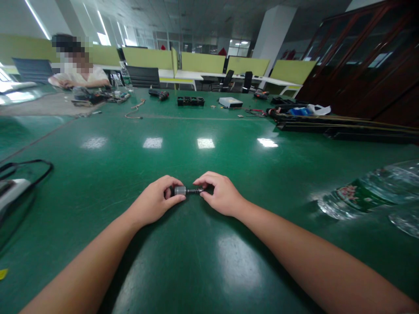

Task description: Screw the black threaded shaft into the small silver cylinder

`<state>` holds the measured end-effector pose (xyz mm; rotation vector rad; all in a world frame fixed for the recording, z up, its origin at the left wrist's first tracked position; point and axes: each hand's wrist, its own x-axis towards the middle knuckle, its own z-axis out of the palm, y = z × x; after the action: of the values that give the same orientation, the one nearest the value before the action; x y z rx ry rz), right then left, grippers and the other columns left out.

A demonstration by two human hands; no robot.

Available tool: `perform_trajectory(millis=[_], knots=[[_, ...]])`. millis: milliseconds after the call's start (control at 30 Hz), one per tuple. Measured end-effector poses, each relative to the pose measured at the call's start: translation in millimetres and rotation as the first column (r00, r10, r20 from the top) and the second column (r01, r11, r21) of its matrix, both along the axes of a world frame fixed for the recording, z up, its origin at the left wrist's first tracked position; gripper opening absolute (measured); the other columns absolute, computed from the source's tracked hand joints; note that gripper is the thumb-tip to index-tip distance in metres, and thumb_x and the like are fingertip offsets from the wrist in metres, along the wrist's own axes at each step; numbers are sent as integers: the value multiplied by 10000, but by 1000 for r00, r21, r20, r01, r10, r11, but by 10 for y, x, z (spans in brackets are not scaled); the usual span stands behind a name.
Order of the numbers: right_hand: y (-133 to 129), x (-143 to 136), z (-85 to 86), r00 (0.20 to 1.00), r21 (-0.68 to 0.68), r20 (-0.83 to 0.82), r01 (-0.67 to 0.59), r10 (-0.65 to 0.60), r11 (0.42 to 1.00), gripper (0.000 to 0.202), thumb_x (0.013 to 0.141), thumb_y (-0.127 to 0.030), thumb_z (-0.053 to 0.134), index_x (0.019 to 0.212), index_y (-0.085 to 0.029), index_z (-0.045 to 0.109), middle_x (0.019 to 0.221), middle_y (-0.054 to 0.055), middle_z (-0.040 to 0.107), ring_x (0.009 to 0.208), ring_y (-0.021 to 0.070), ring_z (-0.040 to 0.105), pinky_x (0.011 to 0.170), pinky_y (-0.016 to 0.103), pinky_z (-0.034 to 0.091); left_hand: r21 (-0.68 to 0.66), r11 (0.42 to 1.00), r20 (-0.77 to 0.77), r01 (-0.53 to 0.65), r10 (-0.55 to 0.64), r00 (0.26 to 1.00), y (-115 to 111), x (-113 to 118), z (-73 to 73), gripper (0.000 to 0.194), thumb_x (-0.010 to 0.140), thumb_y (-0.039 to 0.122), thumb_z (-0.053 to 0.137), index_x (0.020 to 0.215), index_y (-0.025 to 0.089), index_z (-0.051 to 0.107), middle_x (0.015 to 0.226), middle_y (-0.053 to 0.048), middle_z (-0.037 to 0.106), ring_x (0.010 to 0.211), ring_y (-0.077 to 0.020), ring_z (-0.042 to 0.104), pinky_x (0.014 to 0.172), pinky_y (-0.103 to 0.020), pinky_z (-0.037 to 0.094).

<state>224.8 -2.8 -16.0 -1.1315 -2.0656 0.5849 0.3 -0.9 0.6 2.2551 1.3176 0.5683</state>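
Observation:
Low over the green tabletop, a small tool with a grey metal cylinder and a thin, dark, ribbed shaft lies level between my hands; its exact kind I cannot make out. My left hand is closed round the cylinder end, thumb in front and fingers behind. Curled at the shaft's far end is my right hand, its thumb against the tip and its index finger arched above. The palm side of the right hand hides whether more of the shaft extends inside it.
Clear plastic bottles lie at right. A black cable and a white device are at left. Across the green table are a power drill, a black part, a silver box, dark strips and a seated person.

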Motion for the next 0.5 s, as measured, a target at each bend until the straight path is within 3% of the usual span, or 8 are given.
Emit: perform_trajectory(millis=[167, 333, 500], knots=[[9, -12, -29, 997, -38, -39, 64, -65, 997, 273, 716, -75, 686, 966, -187, 692, 823, 5, 673, 745, 124, 616, 736, 261, 492, -11, 1000, -3, -3, 3, 1000, -4, -6, 1, 283, 840, 411, 616, 1039, 212, 641, 773, 11, 570, 655, -153, 517, 637, -276, 403], [-22, -39, -27, 997, -118, -80, -17, 7, 993, 268, 755, -157, 705, 1020, -193, 682, 866, 7, 715, 760, 118, 642, 763, 260, 501, -19, 999, 0, 34, -34, 999, -23, -4, 5, 288, 841, 423, 615, 1041, 218, 645, 815, 2, 586, 666, -148, 508, 636, -269, 401], [-41, -45, 2, 998, -103, -25, -63, 61, 993, 214, 783, -172, 680, 995, -198, 692, 885, 21, 713, 768, 125, 643, 766, 269, 494, -12, 999, -16, 47, -47, 999, -35, -4, 8, 291, 830, 423, 630, 1046, 228, 652, 812, 4, 580, 670, -148, 498, 629, -265, 388]])
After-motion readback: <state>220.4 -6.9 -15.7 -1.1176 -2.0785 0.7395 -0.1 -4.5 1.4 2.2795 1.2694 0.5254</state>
